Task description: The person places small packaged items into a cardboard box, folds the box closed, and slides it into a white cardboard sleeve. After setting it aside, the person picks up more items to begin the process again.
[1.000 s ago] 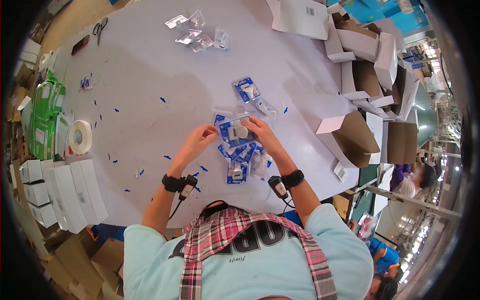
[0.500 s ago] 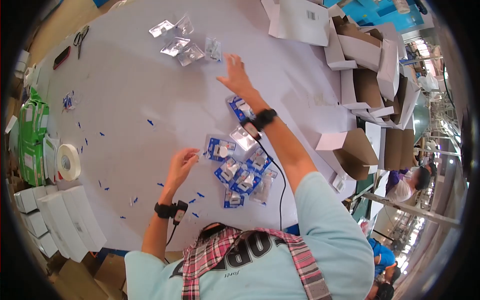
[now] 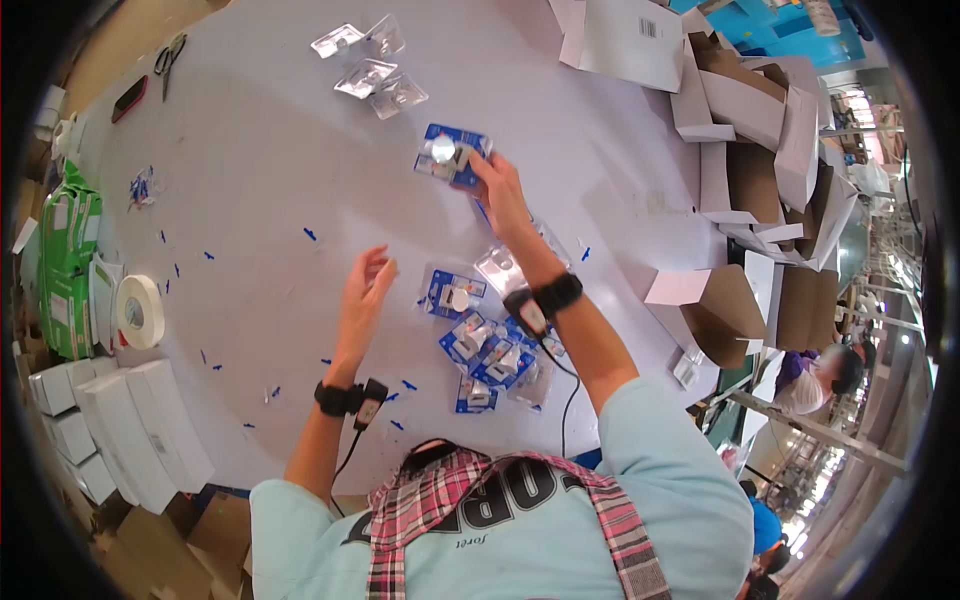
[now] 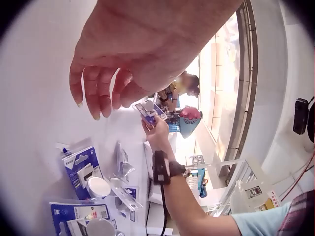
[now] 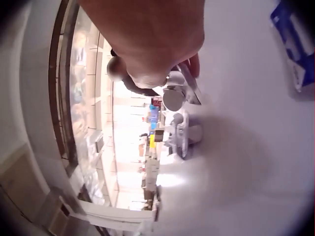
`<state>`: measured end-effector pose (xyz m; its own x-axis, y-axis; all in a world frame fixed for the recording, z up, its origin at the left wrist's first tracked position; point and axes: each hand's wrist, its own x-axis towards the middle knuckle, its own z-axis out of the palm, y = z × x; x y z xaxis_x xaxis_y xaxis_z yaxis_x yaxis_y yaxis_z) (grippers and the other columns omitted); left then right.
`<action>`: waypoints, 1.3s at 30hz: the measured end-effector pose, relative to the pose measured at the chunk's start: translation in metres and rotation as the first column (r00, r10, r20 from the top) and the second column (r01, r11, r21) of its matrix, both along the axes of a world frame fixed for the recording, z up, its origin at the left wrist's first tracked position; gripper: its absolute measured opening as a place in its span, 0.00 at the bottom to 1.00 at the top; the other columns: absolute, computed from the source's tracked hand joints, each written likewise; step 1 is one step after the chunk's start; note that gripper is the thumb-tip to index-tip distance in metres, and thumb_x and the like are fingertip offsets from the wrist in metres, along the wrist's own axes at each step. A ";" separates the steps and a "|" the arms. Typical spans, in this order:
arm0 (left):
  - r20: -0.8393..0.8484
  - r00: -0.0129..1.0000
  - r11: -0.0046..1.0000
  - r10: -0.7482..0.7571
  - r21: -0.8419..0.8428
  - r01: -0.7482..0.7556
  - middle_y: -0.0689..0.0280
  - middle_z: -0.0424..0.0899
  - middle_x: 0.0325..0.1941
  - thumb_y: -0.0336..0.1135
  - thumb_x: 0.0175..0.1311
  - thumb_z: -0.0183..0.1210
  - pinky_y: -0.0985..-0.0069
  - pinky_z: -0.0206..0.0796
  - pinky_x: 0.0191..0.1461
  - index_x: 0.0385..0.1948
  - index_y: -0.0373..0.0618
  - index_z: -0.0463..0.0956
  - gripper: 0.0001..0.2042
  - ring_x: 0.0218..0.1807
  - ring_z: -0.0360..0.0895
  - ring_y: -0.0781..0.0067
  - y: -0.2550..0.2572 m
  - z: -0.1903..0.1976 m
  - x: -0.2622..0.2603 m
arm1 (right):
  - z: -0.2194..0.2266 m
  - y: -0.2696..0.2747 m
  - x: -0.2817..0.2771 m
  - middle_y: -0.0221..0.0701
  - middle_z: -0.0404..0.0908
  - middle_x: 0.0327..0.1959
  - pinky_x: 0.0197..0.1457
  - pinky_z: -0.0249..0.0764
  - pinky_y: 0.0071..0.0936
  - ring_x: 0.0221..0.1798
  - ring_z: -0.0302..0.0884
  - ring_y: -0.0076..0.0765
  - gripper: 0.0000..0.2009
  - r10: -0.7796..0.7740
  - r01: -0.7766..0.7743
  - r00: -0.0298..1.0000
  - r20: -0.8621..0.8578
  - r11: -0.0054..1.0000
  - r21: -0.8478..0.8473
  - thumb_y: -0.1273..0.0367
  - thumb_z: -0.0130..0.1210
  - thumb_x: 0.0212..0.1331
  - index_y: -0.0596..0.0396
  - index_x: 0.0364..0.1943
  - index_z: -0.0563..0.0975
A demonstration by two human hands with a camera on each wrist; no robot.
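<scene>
My right hand (image 3: 492, 178) is stretched out over the middle of the white table (image 3: 260, 150) and pinches a blister pack (image 3: 450, 156) with a clear shell and a blue card, held off the surface. The left wrist view shows this right hand (image 4: 156, 129) holding up the pack (image 4: 146, 108). In the right wrist view the clear shell (image 5: 178, 96) sits under the fingers. My left hand (image 3: 365, 285) hovers open with relaxed fingers, just left of a blue carded pack (image 3: 452, 295) lying flat. In the left wrist view, the left hand (image 4: 101, 91) hangs above that pack (image 4: 83, 169).
A heap of blue packs (image 3: 495, 355) lies near my body. Several clear blister shells (image 3: 368, 62) lie at the far side. Open white cartons (image 3: 745, 130) are stacked on the right, white boxes (image 3: 130, 425) and a tape roll (image 3: 138, 310) on the left. Scissors (image 3: 168, 55) lie far left.
Both hands held one pack at the centre. The right hand then reached out to the far clear shells and has drawn back with a pack in it; the left hand let go and rose.
</scene>
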<state>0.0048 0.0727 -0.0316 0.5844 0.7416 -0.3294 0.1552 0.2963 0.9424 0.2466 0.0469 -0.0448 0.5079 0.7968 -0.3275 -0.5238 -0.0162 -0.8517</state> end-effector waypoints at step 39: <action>-0.152 0.904 0.917 -0.399 -0.044 0.397 0.65 0.75 0.48 0.44 0.64 0.52 0.75 0.61 0.54 0.53 0.42 0.68 0.20 0.52 0.69 0.73 -0.041 -0.008 -0.013 | 0.062 -0.169 0.004 0.28 0.77 0.32 0.38 0.68 0.21 0.33 0.69 0.23 0.15 0.650 -0.363 0.522 0.552 0.755 -0.547 0.60 0.55 0.58 0.57 0.42 0.78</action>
